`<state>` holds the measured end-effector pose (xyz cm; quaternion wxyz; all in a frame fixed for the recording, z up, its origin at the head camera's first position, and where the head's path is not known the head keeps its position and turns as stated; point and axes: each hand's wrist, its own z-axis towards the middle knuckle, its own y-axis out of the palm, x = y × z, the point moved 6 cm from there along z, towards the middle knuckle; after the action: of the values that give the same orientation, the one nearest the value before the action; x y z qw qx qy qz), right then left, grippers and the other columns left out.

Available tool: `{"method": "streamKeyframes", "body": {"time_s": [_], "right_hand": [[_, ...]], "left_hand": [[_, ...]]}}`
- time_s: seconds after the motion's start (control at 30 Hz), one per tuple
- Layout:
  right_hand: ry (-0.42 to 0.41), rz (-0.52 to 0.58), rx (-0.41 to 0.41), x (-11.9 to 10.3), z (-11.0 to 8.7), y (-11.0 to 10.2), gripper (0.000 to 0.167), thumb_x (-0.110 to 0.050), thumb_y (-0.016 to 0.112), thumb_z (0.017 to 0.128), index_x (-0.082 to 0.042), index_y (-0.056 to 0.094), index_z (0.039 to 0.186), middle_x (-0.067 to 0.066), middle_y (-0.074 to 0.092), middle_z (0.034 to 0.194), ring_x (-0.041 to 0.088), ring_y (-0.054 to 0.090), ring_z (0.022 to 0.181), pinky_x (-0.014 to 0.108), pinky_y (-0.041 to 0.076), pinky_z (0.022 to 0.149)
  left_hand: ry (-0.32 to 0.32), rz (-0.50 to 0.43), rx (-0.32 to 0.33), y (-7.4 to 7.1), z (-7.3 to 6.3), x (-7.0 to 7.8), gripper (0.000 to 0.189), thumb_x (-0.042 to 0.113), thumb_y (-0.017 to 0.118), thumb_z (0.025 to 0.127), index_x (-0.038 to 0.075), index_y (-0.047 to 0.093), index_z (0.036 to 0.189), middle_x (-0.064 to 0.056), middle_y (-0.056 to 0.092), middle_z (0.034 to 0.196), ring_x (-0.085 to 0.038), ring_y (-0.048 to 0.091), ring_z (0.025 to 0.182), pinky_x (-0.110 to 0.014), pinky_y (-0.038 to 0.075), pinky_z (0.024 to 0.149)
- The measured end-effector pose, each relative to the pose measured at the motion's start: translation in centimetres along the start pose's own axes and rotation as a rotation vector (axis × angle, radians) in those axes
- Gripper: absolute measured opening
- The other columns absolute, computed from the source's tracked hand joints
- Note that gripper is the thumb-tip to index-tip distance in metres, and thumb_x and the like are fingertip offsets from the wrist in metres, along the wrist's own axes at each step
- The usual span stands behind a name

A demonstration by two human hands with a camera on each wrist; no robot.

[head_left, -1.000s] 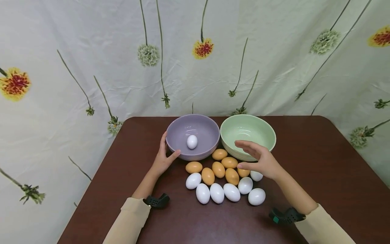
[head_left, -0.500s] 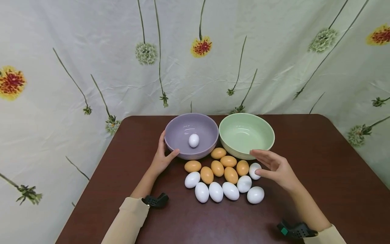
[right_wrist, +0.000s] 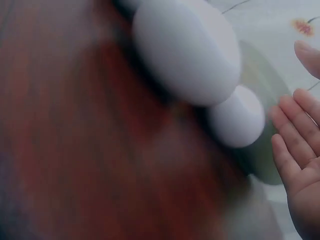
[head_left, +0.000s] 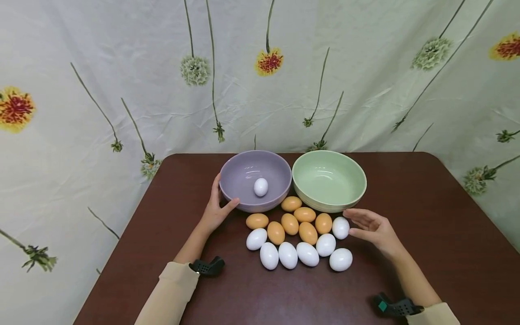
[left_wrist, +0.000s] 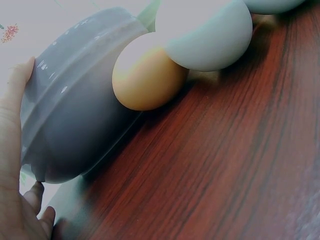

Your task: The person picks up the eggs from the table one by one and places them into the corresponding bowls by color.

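My left hand (head_left: 215,214) holds the purple bowl (head_left: 237,178) by its left side, thumb at the near rim and fingers along the outer wall. Inside that bowl lies one white egg (head_left: 261,187). In the left wrist view, fingertips show at the foot of the purple bowl (left_wrist: 85,115). My right hand (head_left: 375,230) holds nothing; its fingers are extended and its thumb is apart from them, right beside a white egg (head_left: 340,228). The right wrist view shows this hand (right_wrist: 300,145) with loosely straight fingers near the white eggs (right_wrist: 187,52).
A green bowl (head_left: 329,176) stands against the purple one, nothing in it. Several brown eggs (head_left: 290,224) lie in front of the bowls, with several white eggs (head_left: 288,256) nearer me. All rest on a dark red-brown table (head_left: 422,212); a flowered cloth (head_left: 365,67) hangs behind.
My right hand has moved from in front of the green bowl rightward and toward me, beside a white egg. The egg in the purple bowl has rolled slightly right. My left hand stays put.
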<state>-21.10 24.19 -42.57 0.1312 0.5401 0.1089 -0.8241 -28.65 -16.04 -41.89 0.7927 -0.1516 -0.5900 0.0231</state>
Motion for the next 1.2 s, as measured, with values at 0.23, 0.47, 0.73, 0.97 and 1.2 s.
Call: {"method": "streamKeyframes", "body": {"time_s": [0.23, 0.47, 0.73, 0.97, 1.2], "right_hand": [[0.092, -0.045, 0.041, 2.4, -0.5, -0.5, 0.046, 0.018, 0.065, 0.081, 0.019, 0.05, 0.125, 0.01, 0.065, 0.123, 0.009, 0.059, 0.115, 0.022, 0.044, 0.096], [0.113, -0.11, 0.035, 3.0, -0.6, -0.5, 0.05, 0.016, 0.069, 0.08, 0.019, 0.049, 0.126, 0.016, 0.062, 0.124, 0.007, 0.058, 0.114, 0.02, 0.044, 0.095], [0.137, -0.202, 0.021, 3.6, -0.6, -0.3, 0.056, 0.013, 0.074, 0.077, 0.015, 0.051, 0.128, 0.014, 0.061, 0.127, 0.003, 0.056, 0.116, 0.018, 0.044, 0.094], [0.157, -0.354, 0.033, 3.7, -0.6, -0.3, 0.058, 0.002, 0.081, 0.076, 0.007, 0.058, 0.129, 0.016, 0.062, 0.125, -0.002, 0.054, 0.115, 0.014, 0.04, 0.095], [0.182, -0.377, 0.064, 3.7, -0.7, -0.3, 0.057, 0.0, 0.082, 0.075, 0.006, 0.06, 0.128, 0.016, 0.064, 0.123, -0.002, 0.056, 0.111, 0.014, 0.042, 0.092]], "left_hand": [[0.025, -0.001, 0.024, -0.2, 0.6, -3.3, 0.093, 0.018, 0.068, 0.091, 0.017, 0.002, 0.157, -0.012, 0.007, 0.161, -0.028, 0.013, 0.146, -0.049, 0.013, 0.115], [0.003, -0.022, 0.007, -0.1, 0.4, -1.6, 0.094, 0.011, 0.067, 0.09, 0.005, 0.0, 0.156, -0.019, 0.004, 0.16, -0.034, 0.009, 0.146, -0.052, 0.011, 0.114], [-0.012, 0.001, 0.002, 0.1, -0.1, 0.0, 0.091, 0.008, 0.064, 0.091, 0.0, -0.001, 0.154, -0.023, 0.004, 0.16, -0.036, 0.009, 0.146, -0.051, 0.011, 0.115], [-0.012, 0.003, 0.002, 0.1, -0.1, 0.0, 0.091, 0.008, 0.064, 0.09, 0.001, 0.0, 0.155, -0.022, 0.003, 0.16, -0.035, 0.009, 0.146, -0.051, 0.011, 0.115], [0.002, 0.004, 0.0, 0.0, 0.0, -0.3, 0.093, 0.009, 0.066, 0.09, -0.001, 0.0, 0.154, -0.024, 0.003, 0.159, -0.038, 0.01, 0.145, -0.054, 0.012, 0.114]]}}
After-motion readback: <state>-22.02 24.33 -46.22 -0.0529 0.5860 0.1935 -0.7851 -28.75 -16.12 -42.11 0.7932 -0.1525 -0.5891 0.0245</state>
